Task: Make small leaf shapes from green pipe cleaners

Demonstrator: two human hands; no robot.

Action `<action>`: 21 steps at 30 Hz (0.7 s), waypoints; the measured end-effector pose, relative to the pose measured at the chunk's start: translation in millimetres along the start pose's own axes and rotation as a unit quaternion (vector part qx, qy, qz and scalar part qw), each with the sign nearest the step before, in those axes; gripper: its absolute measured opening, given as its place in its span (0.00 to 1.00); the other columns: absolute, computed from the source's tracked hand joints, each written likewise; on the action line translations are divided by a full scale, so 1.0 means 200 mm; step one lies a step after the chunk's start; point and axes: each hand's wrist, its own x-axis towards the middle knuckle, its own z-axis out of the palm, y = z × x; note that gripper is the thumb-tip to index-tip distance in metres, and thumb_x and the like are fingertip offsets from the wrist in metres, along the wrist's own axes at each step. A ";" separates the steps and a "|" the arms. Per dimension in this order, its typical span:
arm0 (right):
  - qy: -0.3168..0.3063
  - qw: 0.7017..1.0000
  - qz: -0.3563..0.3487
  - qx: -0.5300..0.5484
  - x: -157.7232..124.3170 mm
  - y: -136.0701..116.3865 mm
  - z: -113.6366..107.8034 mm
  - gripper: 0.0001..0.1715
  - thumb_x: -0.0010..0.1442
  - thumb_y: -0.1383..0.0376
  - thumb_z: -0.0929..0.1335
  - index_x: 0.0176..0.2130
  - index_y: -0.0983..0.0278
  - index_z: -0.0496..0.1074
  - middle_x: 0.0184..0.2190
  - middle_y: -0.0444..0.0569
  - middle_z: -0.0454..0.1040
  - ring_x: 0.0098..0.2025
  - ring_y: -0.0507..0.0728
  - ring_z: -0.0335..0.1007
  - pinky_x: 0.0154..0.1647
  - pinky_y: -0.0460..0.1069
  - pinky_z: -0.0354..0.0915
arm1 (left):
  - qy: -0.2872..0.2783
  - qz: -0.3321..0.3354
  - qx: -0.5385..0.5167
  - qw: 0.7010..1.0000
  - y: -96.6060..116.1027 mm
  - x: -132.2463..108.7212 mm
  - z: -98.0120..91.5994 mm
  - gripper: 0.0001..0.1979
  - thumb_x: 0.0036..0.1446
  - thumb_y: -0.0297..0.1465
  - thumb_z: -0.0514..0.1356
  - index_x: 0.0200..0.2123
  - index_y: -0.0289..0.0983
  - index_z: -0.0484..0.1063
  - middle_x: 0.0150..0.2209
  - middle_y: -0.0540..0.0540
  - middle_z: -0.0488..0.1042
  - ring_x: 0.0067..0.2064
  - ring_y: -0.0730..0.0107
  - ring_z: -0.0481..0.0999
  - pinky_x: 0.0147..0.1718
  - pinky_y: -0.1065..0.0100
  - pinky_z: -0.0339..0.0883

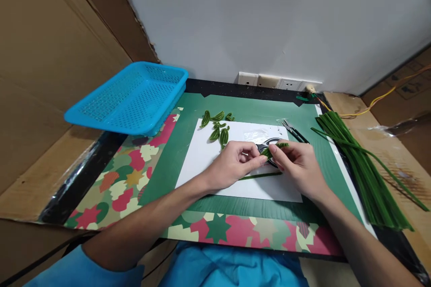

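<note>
My left hand [235, 161] and my right hand [299, 163] meet over a white sheet [208, 161], both pinching a green pipe cleaner [273, 149] that is folded into a leaf shape between the fingertips. Its loose straight end [259, 175] trails on the sheet below my hands. Several finished green leaf shapes [217, 128] lie at the sheet's far edge. A pair of scissors [267, 144] lies partly hidden behind my fingers.
A blue plastic basket [134, 96] sits tilted at the left. A bundle of long green pipe cleaners [363, 170] lies at the right. Small black snips [294, 131] rest on the green cutting mat [175, 143]. Wall sockets [279, 83] and cardboard panels surround the desk.
</note>
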 end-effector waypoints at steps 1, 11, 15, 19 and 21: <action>-0.002 1.000 -0.005 -0.006 0.00 0.01 0.00 0.29 0.71 0.53 0.68 0.22 0.62 0.62 0.20 0.40 0.58 0.22 0.49 0.52 0.23 0.48 0.49 | -0.006 -0.007 -0.018 1.000 -0.01 0.00 0.00 0.17 0.62 0.40 0.66 0.29 0.35 0.68 0.23 0.55 0.63 0.22 0.80 0.58 0.22 0.73 0.49; 0.040 0.970 -0.175 -0.165 -0.03 0.00 0.03 0.25 0.70 0.65 0.68 0.23 0.62 0.57 0.20 0.37 0.50 0.21 0.48 0.45 0.23 0.47 0.46 | 0.019 0.030 0.091 0.995 0.02 -0.04 0.02 0.15 0.63 0.33 0.63 0.25 0.35 0.66 0.25 0.53 0.64 0.26 0.78 0.60 0.25 0.73 0.52; 0.017 0.994 -0.093 -0.061 -0.03 0.00 0.01 0.27 0.74 0.59 0.65 0.23 0.62 0.61 0.20 0.39 0.57 0.22 0.49 0.52 0.24 0.47 0.51 | -0.002 -0.004 -0.032 0.999 0.01 -0.02 0.02 0.16 0.62 0.39 0.66 0.29 0.36 0.67 0.23 0.56 0.61 0.23 0.80 0.56 0.22 0.74 0.47; 0.033 0.997 -0.062 -0.016 -0.03 0.00 0.02 0.30 0.74 0.56 0.65 0.21 0.62 0.64 0.18 0.40 0.60 0.21 0.49 0.53 0.23 0.47 0.51 | 0.008 0.007 -0.033 0.999 0.00 -0.02 0.01 0.18 0.60 0.39 0.68 0.28 0.35 0.67 0.22 0.56 0.59 0.23 0.81 0.54 0.21 0.74 0.44; 0.046 0.996 -0.065 -0.035 -0.03 0.01 0.03 0.30 0.73 0.57 0.66 0.20 0.63 0.64 0.17 0.39 0.58 0.20 0.48 0.50 0.21 0.47 0.48 | 0.026 0.022 0.009 0.999 -0.01 -0.02 0.01 0.18 0.61 0.38 0.68 0.26 0.35 0.66 0.22 0.56 0.58 0.23 0.81 0.53 0.21 0.74 0.44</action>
